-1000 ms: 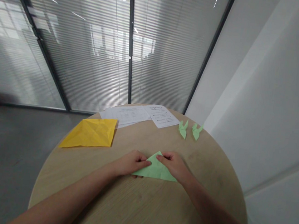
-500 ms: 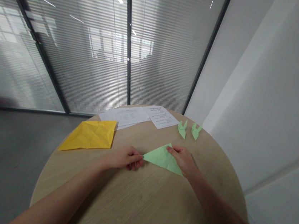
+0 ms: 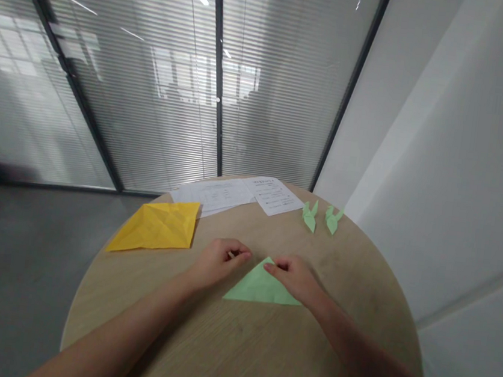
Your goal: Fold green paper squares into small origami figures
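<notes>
A light green sheet of origami paper (image 3: 258, 287), folded into a triangle, lies on the round wooden table with its long edge toward me and its peak pointing away. My right hand (image 3: 293, 276) grips it near the peak, thumb on top, and covers part of its right side. To the left of the peak, my left hand (image 3: 220, 262) hovers close to the paper's sloping edge. Its thumb and index finger come together at the tips, and nothing shows between them.
A creased yellow sheet (image 3: 160, 226) lies at the table's left edge. White printed papers (image 3: 218, 197) sit at the far side. Two green folded-paper birds (image 3: 309, 217) stand at the back right. Behind the table (image 3: 236, 356) is a glass partition with blinds; a white wall rises on the right.
The green triangle has turned so its long edge faces me and has moved slightly nearer. My left hand has let go of its left corner and moved up toward the peak.
</notes>
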The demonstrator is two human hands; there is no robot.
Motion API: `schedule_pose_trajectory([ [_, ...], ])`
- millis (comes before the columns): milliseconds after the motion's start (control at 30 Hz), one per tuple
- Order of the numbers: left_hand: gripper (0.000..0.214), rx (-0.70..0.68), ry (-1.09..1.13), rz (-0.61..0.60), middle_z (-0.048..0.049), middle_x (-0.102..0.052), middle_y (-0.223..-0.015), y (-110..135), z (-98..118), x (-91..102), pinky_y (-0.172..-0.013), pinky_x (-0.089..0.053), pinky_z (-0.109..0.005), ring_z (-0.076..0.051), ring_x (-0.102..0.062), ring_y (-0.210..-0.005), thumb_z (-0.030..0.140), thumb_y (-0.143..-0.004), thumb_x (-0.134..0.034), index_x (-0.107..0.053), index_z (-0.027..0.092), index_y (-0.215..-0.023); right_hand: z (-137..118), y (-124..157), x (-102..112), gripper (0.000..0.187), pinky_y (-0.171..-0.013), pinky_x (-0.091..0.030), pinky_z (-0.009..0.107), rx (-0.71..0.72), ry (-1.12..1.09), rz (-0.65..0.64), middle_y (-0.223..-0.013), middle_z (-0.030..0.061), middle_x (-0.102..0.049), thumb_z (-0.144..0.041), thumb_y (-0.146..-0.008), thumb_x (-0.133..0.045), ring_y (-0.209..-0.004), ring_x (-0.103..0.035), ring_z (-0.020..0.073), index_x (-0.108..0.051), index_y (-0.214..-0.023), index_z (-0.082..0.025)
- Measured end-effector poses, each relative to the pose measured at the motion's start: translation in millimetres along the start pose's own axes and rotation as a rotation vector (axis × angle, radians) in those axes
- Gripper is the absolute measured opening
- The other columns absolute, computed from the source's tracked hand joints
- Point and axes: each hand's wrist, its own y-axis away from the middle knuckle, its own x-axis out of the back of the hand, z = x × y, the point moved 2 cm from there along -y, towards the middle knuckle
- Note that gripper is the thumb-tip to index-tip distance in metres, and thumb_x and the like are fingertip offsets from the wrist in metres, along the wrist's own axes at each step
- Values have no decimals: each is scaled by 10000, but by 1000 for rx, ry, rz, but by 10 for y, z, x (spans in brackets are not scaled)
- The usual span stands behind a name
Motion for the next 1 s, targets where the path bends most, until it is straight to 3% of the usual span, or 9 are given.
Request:
schedule_pose_trajectory([
  [133, 258, -15, -3, -44, -45, -733, -833, 58, 156, -35, -639, -461, -243, -149, -626, -695, 381, -854, -584, -752, 187, -883, -100, 55, -112, 395, -472, -238, 217, 50, 10, -38, -552, -23, -412, -480, -836, -565, -522, -352, 87, -556, -613, -154],
  [467, 233, -2, 45, -121, -36, -714, -768, 48, 169, -125, -595, -446, -220, -141, -618, -678, 346, -836, -591, -743, 170, -820, -142, 76, -184, 406, -476, -170, 246, 76, 85, -56, -534, -40, -315, -435, -846, -566, -516, -280, 78, -473, -563, -159],
  [567, 209, -17, 43, -107, -34, -699, -750, 48, 171, -126, -592, -443, -215, -129, -603, -658, 316, -824, -591, -725, 160, -785, -141, 75, -181, 375, -475, -202, 231, 78, 67, -54, -531, -33, -402, -428, -841, -579, -514, -332, 80, -552, -586, -154],
  [700, 191, 0, 67, -81, -36, -689, -743, 39, 125, -119, -588, -445, -218, -135, -594, -667, 297, -812, -580, -707, 161, -771, -105, 61, -137, 267, -573, -377, 215, 70, -60, -24, -745, 21, -658, -402, -845, -580, -647, -538, 124, -713, -828, -171],
  [1000, 260, 68, 133, -120, -36, -691, -752, 50, 72, -238, -585, -427, -230, -136, -573, -649, 361, -825, -567, -719, 150, -819, -121, 94, -103, 238, -578, -400, 221, 110, -13, 28, -748, 30, -683, -362, -839, -579, -678, -580, 144, -720, -809, -173],
])
